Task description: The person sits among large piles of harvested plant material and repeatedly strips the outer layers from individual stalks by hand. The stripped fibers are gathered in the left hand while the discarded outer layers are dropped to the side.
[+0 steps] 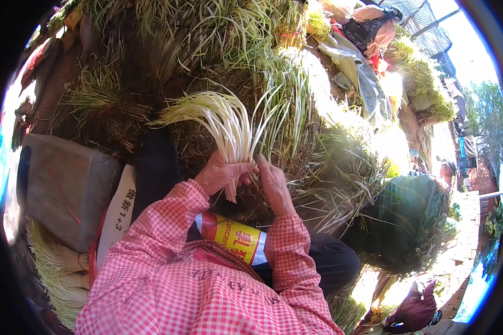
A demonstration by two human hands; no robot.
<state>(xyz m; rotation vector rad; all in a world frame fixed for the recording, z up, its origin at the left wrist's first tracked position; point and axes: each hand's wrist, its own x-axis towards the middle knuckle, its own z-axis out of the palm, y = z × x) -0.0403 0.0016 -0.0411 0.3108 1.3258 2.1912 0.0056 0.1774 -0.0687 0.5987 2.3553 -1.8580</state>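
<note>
My left hand (225, 172) is closed around a fanned bunch of pale chive-like stalks (230, 125), white near the fist and yellow-green at the drooping tips. Their cut-looking lower ends stick out below the fist. Right beside it, my right hand (273, 182) pinches a few looser stalks (260, 130) near their base, its thumb almost meeting the left thumb. Beyond both hands lies a heap of unsorted green stalks (285, 100) with brown, rooty, dry matter around its base. A printed plastic sheet (234, 238) covers my lap under the forearms.
At left stands a grey block-like box (63, 184), with bundled pale stalks (63, 272) below it. A green wrapped bale (402, 222) sits to the right, next to straw-like litter (339, 176). Another person (415, 307) is bent over at lower right.
</note>
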